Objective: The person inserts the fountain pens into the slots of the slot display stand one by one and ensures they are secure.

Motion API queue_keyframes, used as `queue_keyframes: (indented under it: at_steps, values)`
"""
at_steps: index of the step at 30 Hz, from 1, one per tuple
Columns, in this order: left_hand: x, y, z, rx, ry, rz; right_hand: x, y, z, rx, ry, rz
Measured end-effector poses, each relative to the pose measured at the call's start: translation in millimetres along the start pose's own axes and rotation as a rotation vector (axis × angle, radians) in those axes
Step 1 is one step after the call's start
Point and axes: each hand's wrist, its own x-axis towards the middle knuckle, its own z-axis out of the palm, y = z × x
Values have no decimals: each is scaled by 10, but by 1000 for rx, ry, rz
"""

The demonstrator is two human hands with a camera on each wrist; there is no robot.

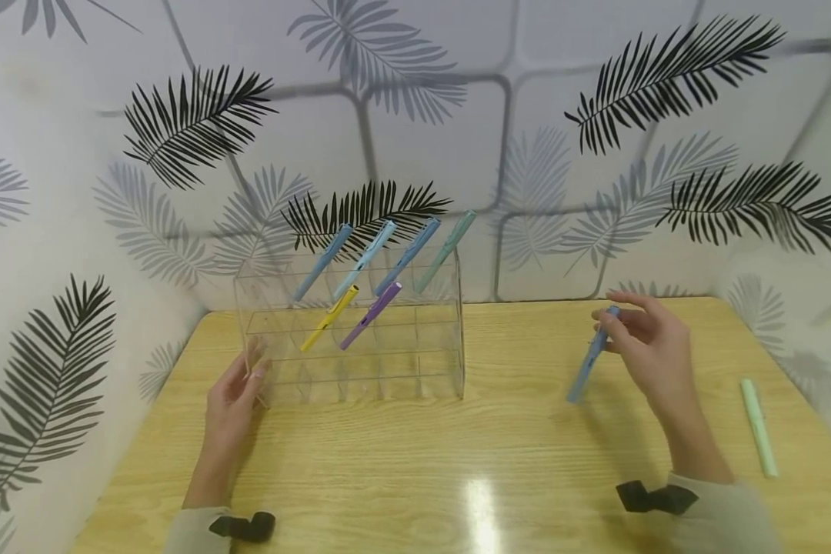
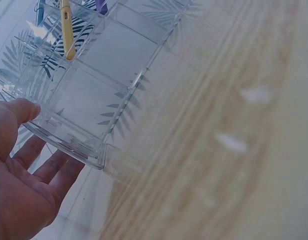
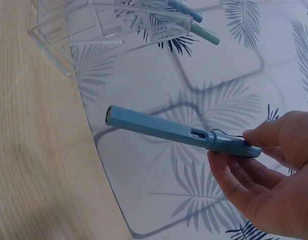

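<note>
A clear acrylic pen rack point(image 1: 415, 369) with small compartments stands at the left middle of the table. Several pens lean in it: blue, light blue and green ones in the back row, a yellow pen point(image 1: 328, 318) and a purple pen point(image 1: 370, 316) further forward. My left hand point(image 1: 234, 392) grips the rack's left side wall, thumb on one face and fingers on the other in the left wrist view. To the right of the rack, my right hand point(image 1: 647, 346) pinches a blue pen point(image 3: 159, 129) by its clip end, the other end slanting down above the table.
A light green pen point(image 1: 759, 428) lies on the wooden table point(image 1: 415, 477) by the right edge. Behind the table rises a wall covering point(image 1: 429, 138) with a leaf pattern. Black straps point(image 1: 656, 498) sit on both wrists.
</note>
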Motion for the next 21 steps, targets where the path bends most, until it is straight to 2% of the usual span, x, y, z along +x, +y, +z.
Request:
queue_keyframes:
  at_steps: [3, 7, 9, 12, 18, 21]
  values:
    - [-1, 0, 3, -15, -1, 12, 23, -89, 110, 67, -12, -42]
    - [-5, 8, 3, -24, 3, 13, 61, -172, 252, 243, -32, -95]
    - [-7, 6, 0, -22, 4, 9, 84, -203, 324, 341, -39, -104]
    - [-13, 3, -3, -8, 4, 4, 104, -244, 435, 431, -41, -92]
    - [-14, -13, -11, -2, 7, -16, 91, -357, 646, 475, -22, -26]
    - [-10, -16, -11, -11, 6, -18, 85, -412, 749, 465, -35, -30]
